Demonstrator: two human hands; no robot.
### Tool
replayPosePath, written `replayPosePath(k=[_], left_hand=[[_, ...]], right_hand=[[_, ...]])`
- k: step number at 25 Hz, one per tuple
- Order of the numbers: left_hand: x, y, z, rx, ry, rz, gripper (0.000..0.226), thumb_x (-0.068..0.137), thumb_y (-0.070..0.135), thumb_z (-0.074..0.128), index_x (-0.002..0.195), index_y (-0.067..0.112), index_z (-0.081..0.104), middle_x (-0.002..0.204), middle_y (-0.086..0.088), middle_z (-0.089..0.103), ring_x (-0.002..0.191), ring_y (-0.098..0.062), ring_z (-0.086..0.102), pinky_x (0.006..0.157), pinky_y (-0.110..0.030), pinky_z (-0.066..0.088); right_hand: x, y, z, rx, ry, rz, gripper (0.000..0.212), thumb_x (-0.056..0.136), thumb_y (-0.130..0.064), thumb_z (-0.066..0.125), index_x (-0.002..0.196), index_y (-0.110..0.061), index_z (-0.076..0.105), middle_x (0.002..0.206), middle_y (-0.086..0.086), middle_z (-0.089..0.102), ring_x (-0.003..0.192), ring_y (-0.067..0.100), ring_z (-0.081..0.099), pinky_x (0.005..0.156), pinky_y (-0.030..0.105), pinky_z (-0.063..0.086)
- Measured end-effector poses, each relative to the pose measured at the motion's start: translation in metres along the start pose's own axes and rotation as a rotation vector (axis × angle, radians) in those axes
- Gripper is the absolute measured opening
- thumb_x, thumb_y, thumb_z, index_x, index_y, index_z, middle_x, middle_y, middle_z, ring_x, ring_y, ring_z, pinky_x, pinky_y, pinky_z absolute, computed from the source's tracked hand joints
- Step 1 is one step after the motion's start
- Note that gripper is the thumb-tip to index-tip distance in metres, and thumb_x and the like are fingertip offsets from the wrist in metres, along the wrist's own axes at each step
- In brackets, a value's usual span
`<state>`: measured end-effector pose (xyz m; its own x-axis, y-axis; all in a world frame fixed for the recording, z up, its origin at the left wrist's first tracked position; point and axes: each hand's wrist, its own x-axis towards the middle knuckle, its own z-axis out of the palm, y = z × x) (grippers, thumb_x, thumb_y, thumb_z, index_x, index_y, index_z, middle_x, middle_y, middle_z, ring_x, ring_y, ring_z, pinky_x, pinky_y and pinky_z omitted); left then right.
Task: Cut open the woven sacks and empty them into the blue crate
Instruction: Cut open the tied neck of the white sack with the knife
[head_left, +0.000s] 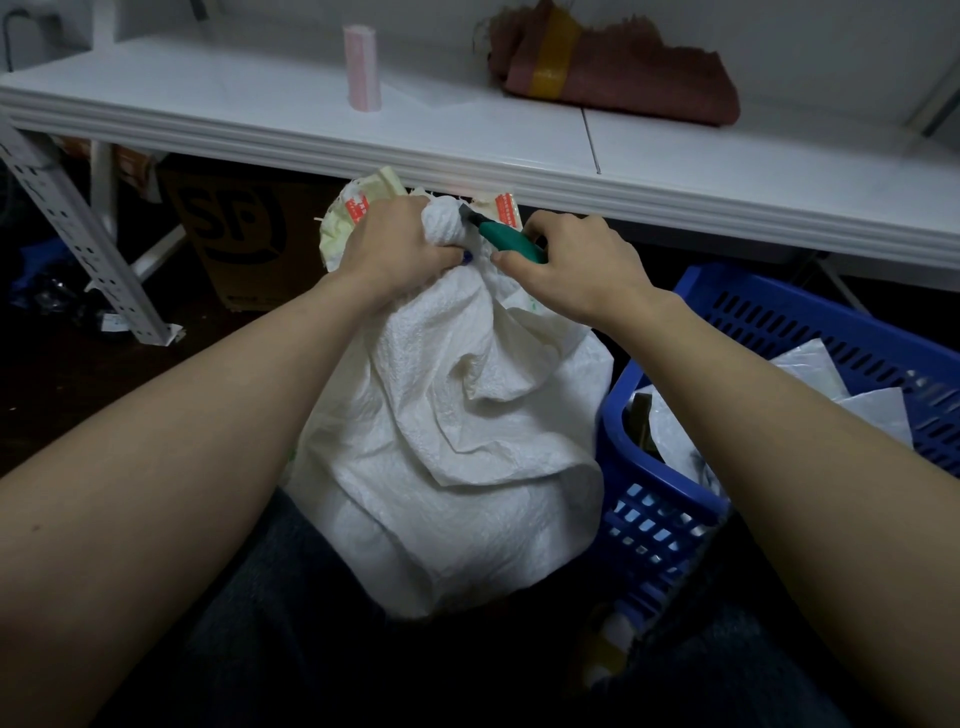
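progress: white woven sack (441, 415) stands on the floor between the knees, just left of the blue crate (769, 296). its neck (444, 223) is bunched and tied; not yet cut through as far as can be seen. crate already holds some white packets (810, 369), so judged part-way: earlier contents in, this sack unopened and unemptied. left to do: sever the neck, tip sack into crate.

fingers: left hand (395, 244) curled tight round the bunched neck, holding it up. right hand (576, 265) fingers (550, 223) closed round a green-handled knife (511, 245), thumb along the handle, blade tip touching the neck just below the edge of the white worktop (675, 156).
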<state>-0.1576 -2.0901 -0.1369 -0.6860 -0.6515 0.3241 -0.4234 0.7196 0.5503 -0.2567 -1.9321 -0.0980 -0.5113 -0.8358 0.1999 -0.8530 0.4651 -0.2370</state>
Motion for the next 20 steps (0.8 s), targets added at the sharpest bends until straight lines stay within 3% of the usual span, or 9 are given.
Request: replayPosePath(k=[4,8,13,17,20], left_hand=[[-0.001,0.002,-0.001,0.022,0.022,0.021,0.041,0.075,0.037,0.072,0.104,0.01,0.064,0.099,-0.01,0.067,0.093,-0.027,0.06,0.072,-0.032,0.043],[-0.001,0.012,-0.002,0.099,0.083,0.048,0.039,0.075,0.035,0.071,0.1,0.007,0.062,0.1,-0.015,0.065,0.093,-0.034,0.059,0.069,-0.035,0.043],[-0.008,0.019,-0.002,0.19,0.047,0.123,0.03,0.076,0.029,0.069,0.092,0.005,0.059,0.096,-0.017,0.064,0.092,-0.036,0.057,0.066,-0.037,0.04],[-0.011,0.024,-0.004,0.177,0.043,0.181,0.024,0.076,0.024,0.068,0.087,0.005,0.058,0.094,-0.018,0.064,0.089,-0.037,0.057,0.064,-0.036,0.036],[-0.01,0.024,-0.002,0.138,0.027,0.185,0.024,0.075,0.024,0.067,0.087,0.005,0.059,0.091,-0.017,0.064,0.086,-0.036,0.058,0.063,-0.036,0.038]], right_hand=[[-0.001,-0.004,0.004,-0.021,0.033,0.015,0.045,0.087,-0.048,0.052,0.115,-0.012,0.054,0.093,0.008,0.059,0.084,0.03,0.058,0.064,0.036,0.042],[0.0,-0.005,0.006,0.163,-0.05,0.054,0.05,0.086,-0.039,0.055,0.125,-0.01,0.045,0.101,0.014,0.064,0.082,0.035,0.067,0.071,0.047,0.056],[-0.006,0.0,-0.009,0.641,-0.356,0.226,0.026,0.085,-0.012,0.065,0.103,0.002,0.053,0.068,0.019,0.067,0.052,0.028,0.067,0.055,0.038,0.058],[-0.011,0.0,-0.012,0.631,-0.359,0.249,0.024,0.084,-0.01,0.065,0.099,0.008,0.059,0.059,0.015,0.06,0.04,0.02,0.057,0.046,0.029,0.052],[-0.01,0.001,-0.011,0.478,-0.236,0.217,0.019,0.082,-0.011,0.064,0.095,0.003,0.062,0.065,0.014,0.065,0.044,0.022,0.06,0.052,0.035,0.059]])
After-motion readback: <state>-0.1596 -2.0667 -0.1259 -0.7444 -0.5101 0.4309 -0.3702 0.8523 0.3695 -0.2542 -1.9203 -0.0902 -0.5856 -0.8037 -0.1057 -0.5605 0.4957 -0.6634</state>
